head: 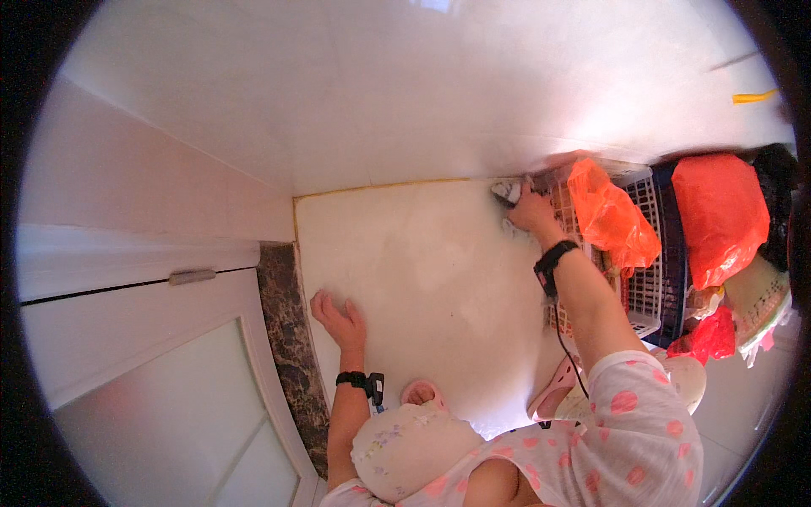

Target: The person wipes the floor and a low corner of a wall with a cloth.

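My right hand (535, 212) is shut on a crumpled grey-and-white cloth (507, 191), at the floor's edge by the wall and close beside a plastic basket. Part of the cloth is hidden under my fingers. With nothing in it, my left hand (342, 323) is held over the pale floor (418, 266), near a dark marble threshold strip (285, 329). Its fingers are loosely curved and apart. I cannot tell whether it touches the floor. Each wrist wears a black strap, and a cable runs from the right one.
An orange plastic bag (608, 212) rests on the white lattice basket (646, 253) at my right. Beyond are a dark blue crate (673, 253) and a full red bag (722, 215). A white door with glass panels (171, 405) stands left; a pale wall (393, 95) rises ahead.
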### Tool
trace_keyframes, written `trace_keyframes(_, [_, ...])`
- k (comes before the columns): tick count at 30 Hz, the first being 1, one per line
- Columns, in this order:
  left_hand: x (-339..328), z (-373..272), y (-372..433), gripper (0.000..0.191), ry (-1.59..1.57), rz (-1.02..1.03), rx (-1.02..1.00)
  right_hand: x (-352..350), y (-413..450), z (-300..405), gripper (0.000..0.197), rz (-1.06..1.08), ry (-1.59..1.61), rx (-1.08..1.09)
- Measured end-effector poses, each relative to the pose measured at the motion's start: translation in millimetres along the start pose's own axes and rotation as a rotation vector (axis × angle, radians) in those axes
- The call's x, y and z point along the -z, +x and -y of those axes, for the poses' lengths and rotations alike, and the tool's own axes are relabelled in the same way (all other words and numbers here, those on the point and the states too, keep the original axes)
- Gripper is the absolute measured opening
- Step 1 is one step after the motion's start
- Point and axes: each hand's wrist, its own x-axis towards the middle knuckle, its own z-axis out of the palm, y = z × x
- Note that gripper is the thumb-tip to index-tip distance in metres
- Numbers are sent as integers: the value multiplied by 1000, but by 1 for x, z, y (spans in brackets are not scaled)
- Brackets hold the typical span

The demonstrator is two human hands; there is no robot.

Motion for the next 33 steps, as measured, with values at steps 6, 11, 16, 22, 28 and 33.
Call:
trace_keyframes(6, [2,7,-3,38,-53,-35,-35,-29,-98,0,75,198,61,-2])
trace_keyframes(11, [4,3,-2,40,9,-9,-35,-11,-88,-2,71,54,81,109])
trace_keyframes(16, [-2,-1,1,38,11,-2,-45,13,-11,-1,79,-33,-32,42])
trace_keyframes(22, [-1,-5,0,37,-23,21,-18,-28,-47,-18,79,134,-154,42])
trace_keyframes(28, [2,1,-4,38,49,-8,-43,-15,-125,5,77,491,27,61])
trace_keyframes(33, [-1,3,-2,37,-59,20,77,2,-97,13,74,-58,302,3])
